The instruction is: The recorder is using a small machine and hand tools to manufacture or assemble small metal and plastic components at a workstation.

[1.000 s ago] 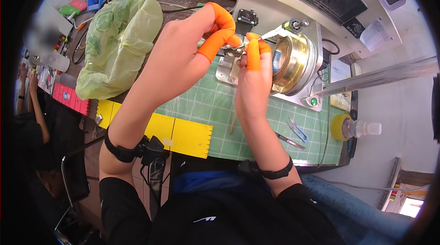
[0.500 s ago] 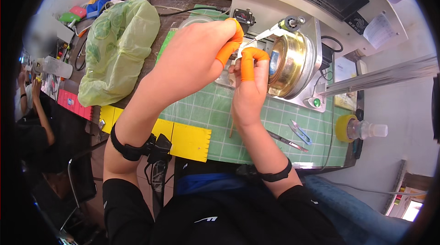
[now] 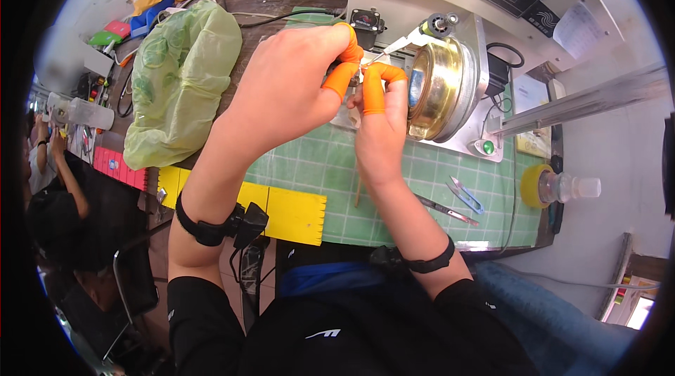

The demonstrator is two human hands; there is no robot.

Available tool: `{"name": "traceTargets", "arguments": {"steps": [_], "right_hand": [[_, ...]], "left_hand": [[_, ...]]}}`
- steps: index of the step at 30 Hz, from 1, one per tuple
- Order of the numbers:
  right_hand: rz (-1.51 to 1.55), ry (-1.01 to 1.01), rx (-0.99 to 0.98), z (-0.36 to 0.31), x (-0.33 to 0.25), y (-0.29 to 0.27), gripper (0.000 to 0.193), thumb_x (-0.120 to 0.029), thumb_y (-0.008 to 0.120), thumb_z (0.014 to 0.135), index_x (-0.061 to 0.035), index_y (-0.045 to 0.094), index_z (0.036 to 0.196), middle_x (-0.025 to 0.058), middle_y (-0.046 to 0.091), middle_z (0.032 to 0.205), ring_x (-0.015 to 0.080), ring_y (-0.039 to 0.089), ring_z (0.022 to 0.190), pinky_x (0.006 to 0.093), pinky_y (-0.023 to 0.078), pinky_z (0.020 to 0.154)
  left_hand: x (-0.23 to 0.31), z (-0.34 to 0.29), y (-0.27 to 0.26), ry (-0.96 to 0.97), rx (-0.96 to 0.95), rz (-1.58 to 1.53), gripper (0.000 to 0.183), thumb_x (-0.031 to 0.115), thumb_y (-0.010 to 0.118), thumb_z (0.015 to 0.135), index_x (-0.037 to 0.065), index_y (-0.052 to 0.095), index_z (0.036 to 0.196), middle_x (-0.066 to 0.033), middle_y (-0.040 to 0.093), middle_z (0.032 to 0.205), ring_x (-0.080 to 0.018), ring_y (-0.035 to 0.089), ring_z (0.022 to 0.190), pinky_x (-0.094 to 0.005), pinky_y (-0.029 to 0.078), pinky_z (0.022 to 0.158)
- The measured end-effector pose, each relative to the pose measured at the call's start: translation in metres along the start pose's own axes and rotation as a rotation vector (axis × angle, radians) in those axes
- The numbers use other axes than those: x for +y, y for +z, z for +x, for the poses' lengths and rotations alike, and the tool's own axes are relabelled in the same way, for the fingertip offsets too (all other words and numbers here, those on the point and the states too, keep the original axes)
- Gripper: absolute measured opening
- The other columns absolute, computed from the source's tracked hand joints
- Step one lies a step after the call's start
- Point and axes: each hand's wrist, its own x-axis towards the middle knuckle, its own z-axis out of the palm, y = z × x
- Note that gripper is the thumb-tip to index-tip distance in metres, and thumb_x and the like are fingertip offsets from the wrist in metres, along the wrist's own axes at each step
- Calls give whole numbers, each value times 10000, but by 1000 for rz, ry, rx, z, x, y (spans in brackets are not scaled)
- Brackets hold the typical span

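Observation:
Orange finger covers sit on the thumb and index finger of my left hand (image 3: 288,84), and an orange cover also shows on my right hand (image 3: 380,119). The fingertips of both hands are pinched close together; what lies between them is too small to make out. Just beyond them, the thin metal tip of a white pointed arm (image 3: 401,44) reaches toward my fingers. To the right of my right hand is a shiny gold-coloured drum (image 3: 429,91) on a benchtop machine (image 3: 492,133). A black block (image 3: 367,20) stands behind my fingertips.
On the green gridded mat (image 3: 309,165) lie tweezers (image 3: 446,209) and blue thread snips (image 3: 467,195). A yellow-green bag-covered bundle (image 3: 183,88) is at left, yellow strips (image 3: 295,216) at the near edge, a clear bottle (image 3: 562,185) at right. Another person's hands (image 3: 55,140) show far left.
The view has shifted slightly. My hands have come closer together, their fingertips now almost meeting near the thin metal tip.

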Motion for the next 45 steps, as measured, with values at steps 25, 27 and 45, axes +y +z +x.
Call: {"name": "traceTargets", "arguments": {"steps": [25,27,45], "right_hand": [[-445,-445,-71,17,21,-14,181,-32,488,1061,-29,422,1230,74,498,1144,127,581,946,288,559,790],[-499,-496,-70,19,21,-15,166,-42,488,1067,-32,430,1223,71,499,1134,121,568,937,278,535,801],[-297,-324,-92,13,9,-6,142,-62,523,1055,-8,437,1155,103,463,1108,180,543,993,333,560,869]], "left_hand": [[-34,-20,22,351,265,-7,270,-12,790,705,56,631,913,-86,699,1040,-257,698,791,-308,550,600],[-34,-21,23,365,275,44,270,3,811,694,53,643,899,-80,698,1019,-246,692,757,-304,543,583],[-37,-24,32,594,396,170,273,15,761,633,-29,755,902,-143,728,995,-289,739,851,-369,636,750]]}}
